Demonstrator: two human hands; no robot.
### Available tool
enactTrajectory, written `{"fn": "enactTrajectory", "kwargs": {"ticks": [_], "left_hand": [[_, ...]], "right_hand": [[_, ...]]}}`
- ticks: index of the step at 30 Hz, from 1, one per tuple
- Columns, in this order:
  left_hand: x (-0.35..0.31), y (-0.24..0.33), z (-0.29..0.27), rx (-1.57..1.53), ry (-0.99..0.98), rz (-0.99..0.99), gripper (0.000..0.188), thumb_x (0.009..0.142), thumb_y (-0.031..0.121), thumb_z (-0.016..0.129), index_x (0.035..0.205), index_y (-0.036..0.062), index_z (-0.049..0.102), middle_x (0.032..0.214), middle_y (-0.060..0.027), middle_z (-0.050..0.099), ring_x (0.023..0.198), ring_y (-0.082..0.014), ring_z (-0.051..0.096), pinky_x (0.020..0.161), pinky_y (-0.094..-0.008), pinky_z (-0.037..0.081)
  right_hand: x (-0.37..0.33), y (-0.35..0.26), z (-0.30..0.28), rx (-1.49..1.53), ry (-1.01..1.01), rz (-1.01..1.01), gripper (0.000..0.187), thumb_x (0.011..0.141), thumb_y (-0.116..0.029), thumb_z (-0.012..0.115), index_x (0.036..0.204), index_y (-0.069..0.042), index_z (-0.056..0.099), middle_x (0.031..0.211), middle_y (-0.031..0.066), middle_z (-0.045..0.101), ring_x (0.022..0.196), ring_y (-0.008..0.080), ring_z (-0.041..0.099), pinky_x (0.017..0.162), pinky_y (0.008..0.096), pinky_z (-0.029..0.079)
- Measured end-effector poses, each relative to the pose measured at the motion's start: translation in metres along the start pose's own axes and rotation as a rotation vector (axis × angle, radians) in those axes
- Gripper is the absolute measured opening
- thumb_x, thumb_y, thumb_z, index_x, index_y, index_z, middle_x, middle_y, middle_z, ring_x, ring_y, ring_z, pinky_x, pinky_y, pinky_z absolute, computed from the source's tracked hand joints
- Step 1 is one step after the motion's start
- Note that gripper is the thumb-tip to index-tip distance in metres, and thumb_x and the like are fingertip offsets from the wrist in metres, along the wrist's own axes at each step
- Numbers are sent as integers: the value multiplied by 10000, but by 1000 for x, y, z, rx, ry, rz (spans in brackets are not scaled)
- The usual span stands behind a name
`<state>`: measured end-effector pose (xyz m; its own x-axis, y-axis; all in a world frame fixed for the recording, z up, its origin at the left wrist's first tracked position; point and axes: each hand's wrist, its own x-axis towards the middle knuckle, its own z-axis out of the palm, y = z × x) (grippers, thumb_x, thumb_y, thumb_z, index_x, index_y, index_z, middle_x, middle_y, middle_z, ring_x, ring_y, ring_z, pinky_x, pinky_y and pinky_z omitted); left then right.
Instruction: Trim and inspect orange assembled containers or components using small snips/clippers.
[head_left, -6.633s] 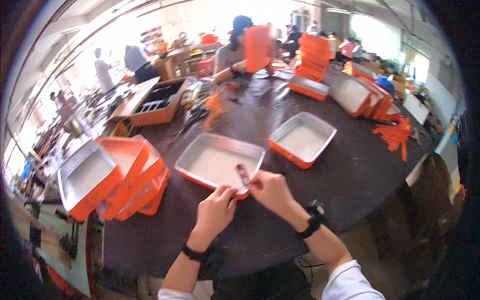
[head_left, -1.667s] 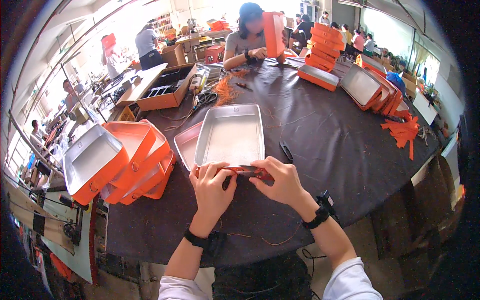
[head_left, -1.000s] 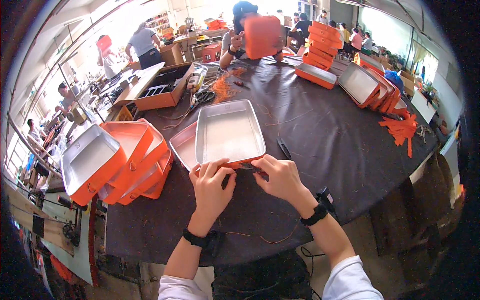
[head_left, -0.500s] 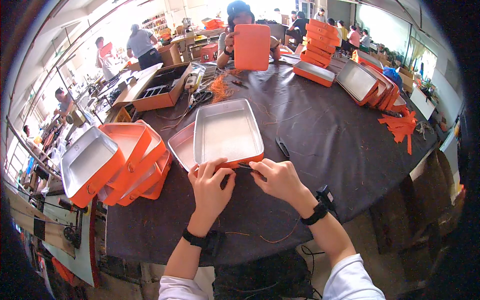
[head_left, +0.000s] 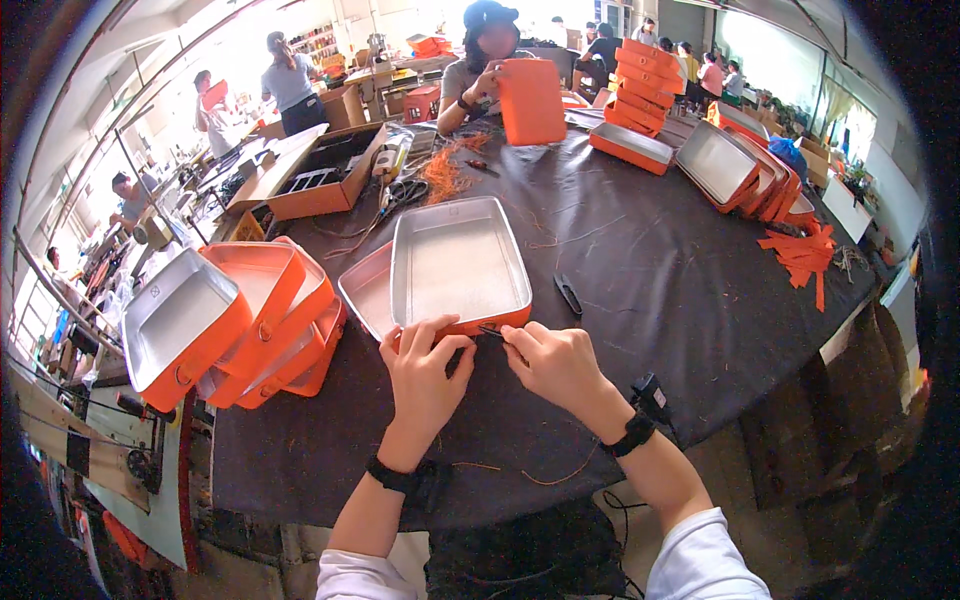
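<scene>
A shallow orange case [head_left: 460, 260] with a silver-grey lining lies open side up in front of me, partly on top of a second such case [head_left: 368, 290]. At its near left corner my left hand [head_left: 425, 375] grips the front wall, fingers over the rim and thumb standing off. My right hand [head_left: 555, 365] is closed in a pinch at the front wall, right of the left hand. Between its fingertips is a thin dark piece [head_left: 490, 331], set against the orange wall; its exact kind is too small to make out.
Several lined orange cases [head_left: 185, 320] lie stacked at left. Black thread snips [head_left: 568, 294] lie right of the case. Farther back are scissors [head_left: 400, 195], a cardboard box [head_left: 330, 180], orange thread scraps [head_left: 445, 175] and more stacked cases [head_left: 640, 85]. A co-worker [head_left: 490, 60] sits opposite.
My right hand has turned slightly at the front wall, and the thin dark piece shows more clearly. The co-worker's orange case has moved right and tilted. My left hand is nearly still.
</scene>
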<state>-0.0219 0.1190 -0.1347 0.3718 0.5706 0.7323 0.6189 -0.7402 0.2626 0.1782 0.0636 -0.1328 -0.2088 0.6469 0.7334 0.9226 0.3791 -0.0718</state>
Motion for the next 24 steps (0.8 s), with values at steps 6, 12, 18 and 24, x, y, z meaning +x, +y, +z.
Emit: {"fn": "enactTrajectory", "kwargs": {"ticks": [6,12,18,24], "left_hand": [[0,1,0,-5,-8,-12,122,801,182,807,903,184,741,1243,14,688,1168,-218,612,1101,-500,332],[0,4,1,-25,13,-2,121,789,171,818,891,178,753,1246,1,684,1159,-225,617,1084,-524,328],[-1,5,1,-53,-9,1,136,802,178,814,920,169,747,1294,-13,668,1215,-237,592,1114,-512,312],[-1,7,0,-103,12,4,133,810,155,802,923,165,731,1269,13,686,1251,-225,582,1138,-517,283]], "right_hand": [[0,-3,4,-11,31,23,186,847,-151,760,1017,-90,713,747,48,650,549,217,660,481,344,513],[0,-6,4,-53,79,43,178,847,-176,738,1003,-94,713,715,44,627,568,210,678,490,344,533],[2,-7,2,-70,85,65,174,830,-171,749,986,-104,712,714,39,632,571,211,678,510,350,540],[2,-8,2,-74,98,78,184,824,-175,758,987,-108,706,716,39,625,568,211,672,506,351,535]]}}
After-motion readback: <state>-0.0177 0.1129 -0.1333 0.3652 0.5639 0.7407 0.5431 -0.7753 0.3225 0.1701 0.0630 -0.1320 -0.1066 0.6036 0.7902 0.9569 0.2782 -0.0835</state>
